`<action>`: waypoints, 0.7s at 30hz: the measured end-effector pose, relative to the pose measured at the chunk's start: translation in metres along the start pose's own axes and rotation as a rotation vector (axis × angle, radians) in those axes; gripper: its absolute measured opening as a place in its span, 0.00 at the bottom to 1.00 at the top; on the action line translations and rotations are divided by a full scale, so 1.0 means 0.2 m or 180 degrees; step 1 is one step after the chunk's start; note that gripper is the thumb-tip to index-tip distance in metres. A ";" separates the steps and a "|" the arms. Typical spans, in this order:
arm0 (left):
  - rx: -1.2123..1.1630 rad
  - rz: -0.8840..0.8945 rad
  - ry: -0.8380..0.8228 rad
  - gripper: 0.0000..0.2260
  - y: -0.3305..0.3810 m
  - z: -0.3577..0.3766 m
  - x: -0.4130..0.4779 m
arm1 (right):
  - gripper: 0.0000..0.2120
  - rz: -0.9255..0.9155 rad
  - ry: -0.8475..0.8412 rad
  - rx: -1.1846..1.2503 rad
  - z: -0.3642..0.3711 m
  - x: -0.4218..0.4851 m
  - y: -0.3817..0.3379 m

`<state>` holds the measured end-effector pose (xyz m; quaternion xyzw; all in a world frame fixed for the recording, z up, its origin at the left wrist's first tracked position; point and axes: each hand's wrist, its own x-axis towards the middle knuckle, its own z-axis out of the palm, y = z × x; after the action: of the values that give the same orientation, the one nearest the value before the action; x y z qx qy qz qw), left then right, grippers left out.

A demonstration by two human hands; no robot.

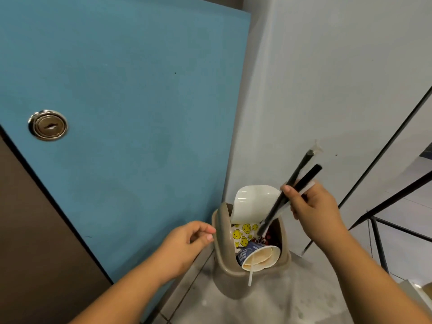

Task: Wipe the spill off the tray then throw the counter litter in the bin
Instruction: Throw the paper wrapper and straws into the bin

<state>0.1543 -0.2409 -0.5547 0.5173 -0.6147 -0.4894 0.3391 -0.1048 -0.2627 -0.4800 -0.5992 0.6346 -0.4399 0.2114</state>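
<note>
At the lower centre of the head view, a small taupe bin (233, 274) is being shown standing on a grey tiled floor (292, 300), in the corner between a blue door (128, 101) and a pale wall (327, 78). Its swing lid (223, 230) is being held tipped open at the bin's left side by the left hand (187, 242), whose fingertips (209, 233) are being pressed against the lid's edge; the hand is loosely curled, with nothing enclosed.

The right hand (313, 206), at centre right of the frame, is closed around two black straws (294, 185), one in a clear wrapper. The straws are being held slanted, upper ends toward the wall, lower ends already inside the bin mouth.

The bin is being seen nearly full: a white plate (252, 202) is leaning upright at the back, yellow smiley-print paper (243, 232) is lying below it, and a tipped paper cup (259, 256) with a white spoon (251, 272) is resting at the front rim.

At the left of the frame, a round metal lock (48, 125) is being seen set in the door. At the right edge, dark metal railings (385, 225) are being partly shown.
</note>
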 end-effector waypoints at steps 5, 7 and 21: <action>0.0027 -0.0008 0.0050 0.11 -0.07 -0.04 -0.04 | 0.05 -0.0095 -0.0490 -0.0722 0.16 -0.07 0.23; -0.0032 -0.0056 0.0091 0.10 -0.07 -0.05 -0.05 | 0.04 -0.0095 -0.0625 -0.0857 0.23 -0.10 0.35; 0.0175 -0.0110 0.0174 0.10 -0.13 -0.11 -0.10 | 0.17 0.0338 -0.1396 -0.1351 0.44 -0.13 0.52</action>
<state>0.1875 -0.2265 -0.5717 0.5502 -0.6095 -0.4637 0.3330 -0.0896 -0.2767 -0.6170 -0.6767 0.6819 -0.1462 0.2361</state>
